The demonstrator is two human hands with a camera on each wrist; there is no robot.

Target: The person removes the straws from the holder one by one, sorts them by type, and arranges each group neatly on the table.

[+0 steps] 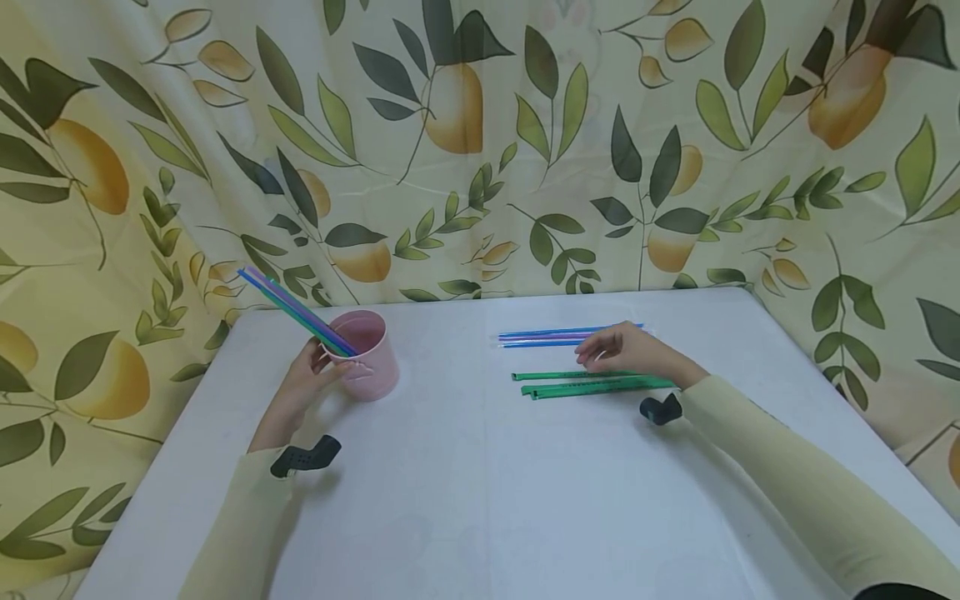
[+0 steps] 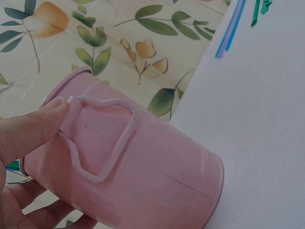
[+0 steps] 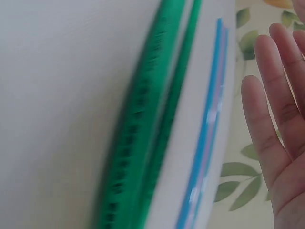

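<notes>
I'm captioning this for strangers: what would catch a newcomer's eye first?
Probably the pink cup, left on the white table, held by the left hand, with slanting sticks inside. To its right, green strips and blue and purple sticks lie near the right hand. A fruit-patterned cloth hangs behind.

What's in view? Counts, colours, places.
Cylindrical metal-looking cup: one, pink, table's left.
Thin plastic-looking straws: several, blue, purple, green, in cup.
Loose thin straws: at least three, blue and purple, table's right.
Long marked sticks: several, green, nearer than loose straws.
Flat table: one, white, underneath.
Fabric backdrop: count unclear, patterned cream, behind table.
Dark item: one, black, bottom right, unclear.
Wrist pieces: two, black, on wrists.
Sleeves: two, pale yellow, on arms.
Left hand: one, gripping cup.
Right hand: one, empty, table's right.
</notes>
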